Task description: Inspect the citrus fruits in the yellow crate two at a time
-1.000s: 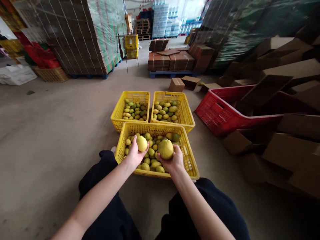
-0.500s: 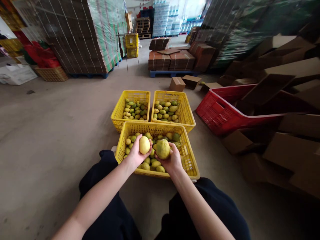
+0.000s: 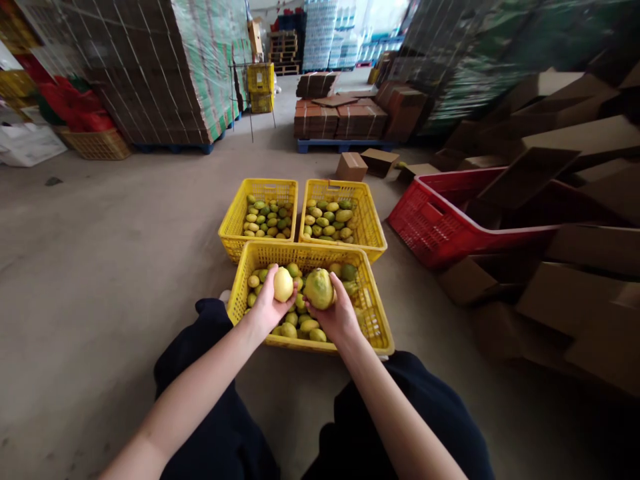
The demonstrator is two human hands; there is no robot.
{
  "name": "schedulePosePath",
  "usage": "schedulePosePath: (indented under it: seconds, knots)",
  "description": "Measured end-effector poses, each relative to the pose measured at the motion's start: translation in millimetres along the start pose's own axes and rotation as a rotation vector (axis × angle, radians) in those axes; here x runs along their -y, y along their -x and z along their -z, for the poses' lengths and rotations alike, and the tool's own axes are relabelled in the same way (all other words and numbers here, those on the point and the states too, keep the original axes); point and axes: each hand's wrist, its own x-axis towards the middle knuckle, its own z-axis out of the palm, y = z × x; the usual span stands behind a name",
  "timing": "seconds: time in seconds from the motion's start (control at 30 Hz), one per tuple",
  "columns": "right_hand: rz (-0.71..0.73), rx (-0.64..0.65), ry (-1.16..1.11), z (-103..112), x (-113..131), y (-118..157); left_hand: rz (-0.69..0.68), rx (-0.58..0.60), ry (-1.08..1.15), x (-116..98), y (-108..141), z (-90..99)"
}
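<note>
My left hand (image 3: 270, 304) is closed round a smooth pale-yellow lemon (image 3: 283, 285). A larger, bumpy yellow-green lemon (image 3: 319, 289) rests in my right hand (image 3: 341, 313), the fingers curled about it. Both fruits are held side by side, a small gap apart, above the near yellow crate (image 3: 381, 313). Inside that crate lie several yellow and green lemons (image 3: 309, 326), partly covered by my hands. Behind it stand a left yellow crate (image 3: 233, 220) and a right yellow crate (image 3: 373, 223), each holding more yellow and green fruit.
At the right, a red crate (image 3: 425, 227) holds cardboard, with open cardboard boxes (image 3: 585, 307) heaped around it. Ahead, bundled flat cardboard (image 3: 363, 121) sits on a blue pallet (image 3: 335, 145). A wrapped pallet stack (image 3: 145, 73) stands far left on the concrete floor (image 3: 110, 247).
My right hand has turned its lemon slightly, so another side faces up. Both hands still hold their fruit; the whole view has shifted a little to the left.
</note>
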Motion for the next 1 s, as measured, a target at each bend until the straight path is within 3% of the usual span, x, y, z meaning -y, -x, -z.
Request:
schedulePosePath:
  seconds: [0.1, 0.27, 0.4, 0.57, 0.77, 1.0]
  knots:
    - [0.042, 0.121, 0.018, -2.5, -0.5, 1.8, 0.058, 0.076, 0.008, 2.4, -5.6, 4.0]
    - [0.125, 0.242, 0.130, -1.3, -2.5, 1.8, 0.070, 0.077, -0.001, 1.4, -4.9, 2.4]
    - [0.080, 0.183, 0.077, -0.4, -2.7, 0.4, 0.045, 0.103, -0.015, -2.3, 0.9, -2.2]
    - [0.142, 0.077, 0.040, -0.7, -1.9, 1.2, 0.022, 0.073, 0.029, -3.6, 4.6, -3.7]
    - [0.046, 0.052, -0.001, -3.6, 2.6, 4.3, 0.094, 0.082, 0.009, -1.5, 0.4, 1.1]
    - [0.070, 0.035, 0.005, -2.0, 4.1, 1.3, 0.040, 0.101, -0.036, -4.3, 1.3, 0.5]
